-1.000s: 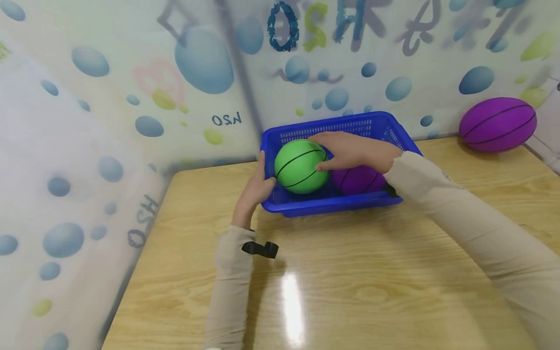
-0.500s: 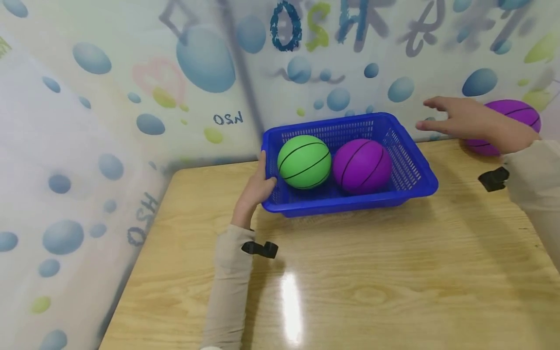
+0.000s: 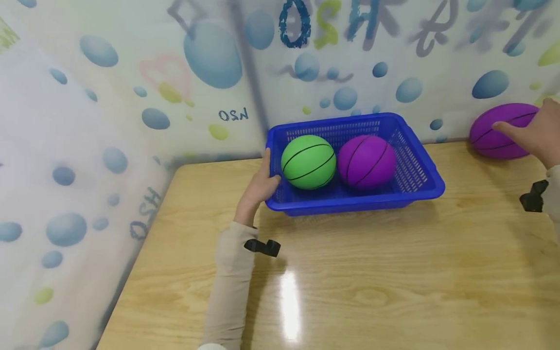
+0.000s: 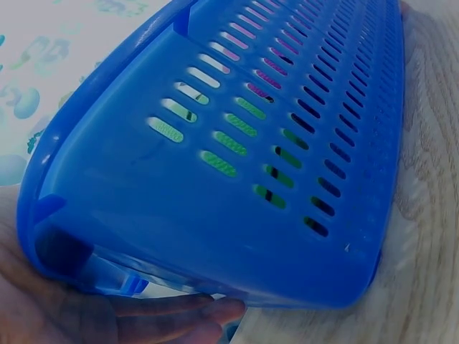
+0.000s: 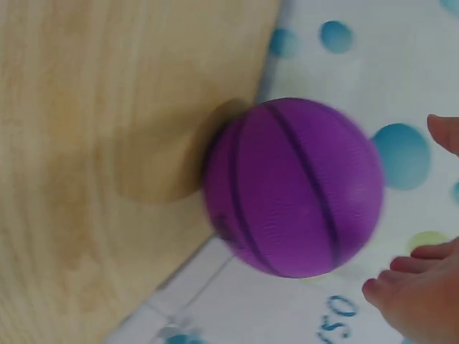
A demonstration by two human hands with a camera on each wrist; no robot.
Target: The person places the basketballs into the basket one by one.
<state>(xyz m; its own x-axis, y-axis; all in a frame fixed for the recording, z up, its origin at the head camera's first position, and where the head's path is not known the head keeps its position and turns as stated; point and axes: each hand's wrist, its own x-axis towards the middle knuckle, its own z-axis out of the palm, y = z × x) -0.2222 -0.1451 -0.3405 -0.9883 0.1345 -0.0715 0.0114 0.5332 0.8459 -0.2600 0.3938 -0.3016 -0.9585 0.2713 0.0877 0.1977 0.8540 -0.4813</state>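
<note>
A blue plastic basket [image 3: 345,202] with slotted walls stands against the wall. Inside lie a green ball [image 3: 308,163] and a purple ball [image 3: 367,161], side by side, both with black basketball lines. At the basket's left end my left hand [image 3: 259,188] grips the rim, thumb on top; the left wrist view has its fingers outside the basket [image 4: 215,258]. Another purple ball [image 3: 492,133] rests on the table at the right, by the wall. My right hand [image 3: 540,131] is at this ball, thumb and fingers spread and holding nothing; it partly hides the ball in the head view.
The light wood table [image 3: 372,277] meets a wall [image 3: 201,126] painted with blue and green bubbles along its back and left sides. In the right wrist view, a table corner [image 5: 215,236] lies just beside the purple ball.
My right hand has left the green ball in the basket and moved right to the purple ball on the table. My left hand keeps its grip on the basket.
</note>
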